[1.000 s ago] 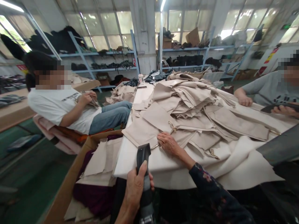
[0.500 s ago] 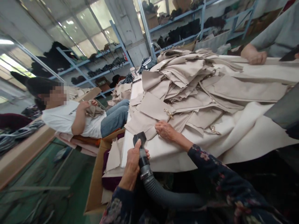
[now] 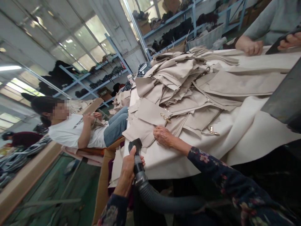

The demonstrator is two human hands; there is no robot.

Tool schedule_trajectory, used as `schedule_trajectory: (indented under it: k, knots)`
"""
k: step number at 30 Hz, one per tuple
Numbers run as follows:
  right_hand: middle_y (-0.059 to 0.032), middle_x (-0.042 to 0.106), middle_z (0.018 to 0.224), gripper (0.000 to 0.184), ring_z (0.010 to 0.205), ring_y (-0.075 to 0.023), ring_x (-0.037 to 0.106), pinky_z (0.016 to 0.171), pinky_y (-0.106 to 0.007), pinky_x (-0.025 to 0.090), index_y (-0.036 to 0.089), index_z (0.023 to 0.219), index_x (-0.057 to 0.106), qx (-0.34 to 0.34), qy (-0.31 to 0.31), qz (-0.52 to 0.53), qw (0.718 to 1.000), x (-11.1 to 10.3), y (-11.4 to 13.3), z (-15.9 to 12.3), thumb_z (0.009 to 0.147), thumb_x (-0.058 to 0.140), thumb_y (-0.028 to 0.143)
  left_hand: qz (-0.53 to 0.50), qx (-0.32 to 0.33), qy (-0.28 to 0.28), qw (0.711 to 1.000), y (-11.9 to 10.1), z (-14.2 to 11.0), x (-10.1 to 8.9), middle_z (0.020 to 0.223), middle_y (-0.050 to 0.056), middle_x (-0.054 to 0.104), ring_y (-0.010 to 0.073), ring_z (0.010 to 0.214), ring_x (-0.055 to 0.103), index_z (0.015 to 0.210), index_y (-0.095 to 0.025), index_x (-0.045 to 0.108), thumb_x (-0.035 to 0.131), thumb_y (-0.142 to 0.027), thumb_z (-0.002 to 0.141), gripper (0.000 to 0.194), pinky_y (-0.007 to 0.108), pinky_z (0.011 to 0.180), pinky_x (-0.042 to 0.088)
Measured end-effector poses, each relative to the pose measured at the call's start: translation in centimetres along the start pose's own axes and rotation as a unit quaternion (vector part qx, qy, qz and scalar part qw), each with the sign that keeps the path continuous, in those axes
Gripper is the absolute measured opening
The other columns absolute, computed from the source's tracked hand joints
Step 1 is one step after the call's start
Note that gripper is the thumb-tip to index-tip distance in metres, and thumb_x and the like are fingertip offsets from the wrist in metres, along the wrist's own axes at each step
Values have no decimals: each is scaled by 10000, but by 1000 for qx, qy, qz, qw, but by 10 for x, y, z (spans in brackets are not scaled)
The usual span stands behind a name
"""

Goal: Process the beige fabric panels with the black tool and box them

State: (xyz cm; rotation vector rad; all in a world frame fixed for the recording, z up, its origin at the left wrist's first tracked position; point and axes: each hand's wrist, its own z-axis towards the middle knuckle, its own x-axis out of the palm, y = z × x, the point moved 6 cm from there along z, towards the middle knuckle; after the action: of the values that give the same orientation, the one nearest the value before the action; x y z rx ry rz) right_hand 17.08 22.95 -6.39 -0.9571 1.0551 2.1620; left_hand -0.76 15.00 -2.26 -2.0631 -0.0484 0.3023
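Note:
My left hand (image 3: 128, 169) is closed round a black suction nozzle (image 3: 136, 150) that ends a grey ribbed hose (image 3: 162, 201). The nozzle's tip stands at the near left edge of the table, just below a beige fabric piece (image 3: 143, 130). My right hand (image 3: 163, 136) lies flat with fingers spread on that piece, pressing it onto the white table cover (image 3: 237, 138). A gold metal clasp (image 3: 165, 117) sits just beyond my right hand. A big heap of beige fabric pieces (image 3: 188, 84) fills the table behind.
A person in a white shirt (image 3: 75, 133) sits at the left, holding fabric. Another person's hands (image 3: 250, 47) rest at the table's far right. A cardboard box (image 3: 103, 185) with beige pieces stands below the table's left edge. Blue shelves (image 3: 98, 81) line the back wall.
The view has tilted and swung left. My left hand has raised the nozzle from below the table's edge up to the fabric. My right hand has stayed flat on the piece.

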Motion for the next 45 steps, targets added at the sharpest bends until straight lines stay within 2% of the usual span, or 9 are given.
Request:
schedule_trajectory:
  k: [4, 7, 13, 17, 21, 26, 30, 36, 45]
  knots:
    - [-86, 590, 1159, 288, 980, -211, 606, 826, -411, 520, 148, 1167, 563, -19, 32, -19, 999, 6, 3, -2, 921, 555, 298, 14, -11, 58, 998, 25, -31, 5, 412, 85, 595, 160, 333, 539, 534, -88, 608, 623, -577, 720, 523, 252, 350, 432]
    - [-82, 598, 1139, 279, 956, -202, 613, 809, -399, 526, 147, 1154, 568, -15, 40, -43, 998, 0, 8, -6, 921, 555, 300, 3, 1, 44, 999, 19, -22, 6, 407, 86, 590, 162, 335, 541, 523, -90, 601, 621, -547, 733, 503, 251, 350, 430]
    - [-93, 639, 948, 124, 905, -200, 599, 807, -353, 492, 108, 936, 622, 59, -31, -131, 989, -51, 3, -24, 913, 540, 199, -18, 53, -8, 998, -16, 16, 1, 368, 54, 556, 147, 319, 529, 482, -116, 552, 614, -418, 776, 426, 244, 364, 455]
    - [-172, 582, 1151, 227, 1145, -275, 462, 940, -382, 404, 99, 1042, 594, 73, -79, -168, 980, -78, -6, -28, 851, 612, 220, -24, 61, 2, 998, -21, 6, -3, 385, 68, 574, 159, 325, 536, 505, -102, 574, 625, -475, 746, 447, 248, 334, 437]
    - [-183, 601, 1097, 211, 1116, -292, 465, 923, -408, 380, 90, 1069, 591, 48, -52, -177, 982, -69, -9, -16, 876, 545, 159, -23, 68, -4, 997, -24, -14, -22, 420, 55, 601, 156, 340, 551, 569, -112, 587, 637, -514, 717, 432, 237, 339, 441]
    - [-179, 642, 964, 184, 986, -285, 511, 780, -338, 401, 94, 950, 627, 48, -31, -172, 983, -57, -13, -6, 883, 459, 59, 27, 9, 29, 999, -8, -30, -41, 472, 66, 634, 174, 377, 581, 649, -117, 611, 636, -581, 701, 468, 251, 361, 459]
    - [-130, 663, 929, 221, 952, -244, 532, 733, -282, 372, 138, 894, 638, 78, -43, -168, 982, -60, -22, -9, 920, 423, 90, 75, -11, 52, 996, 5, -31, -37, 453, 90, 626, 166, 358, 563, 601, -105, 621, 625, -614, 700, 519, 250, 379, 463]
    - [-87, 670, 770, 294, 720, -191, 568, 632, -268, 321, 159, 863, 660, 144, -59, -168, 973, -64, -31, -10, 956, 384, 193, 114, -32, 100, 988, 23, -33, -28, 417, 98, 595, 157, 350, 550, 507, -102, 602, 590, -677, 692, 604, 241, 389, 453]
    - [-111, 675, 808, 274, 769, -209, 568, 635, -280, 312, 139, 862, 673, 133, -53, -155, 977, -57, -27, -12, 927, 411, 184, 73, -61, 47, 994, 34, -67, -73, 411, 87, 595, 166, 347, 550, 537, -134, 602, 580, -674, 707, 567, 257, 392, 469]
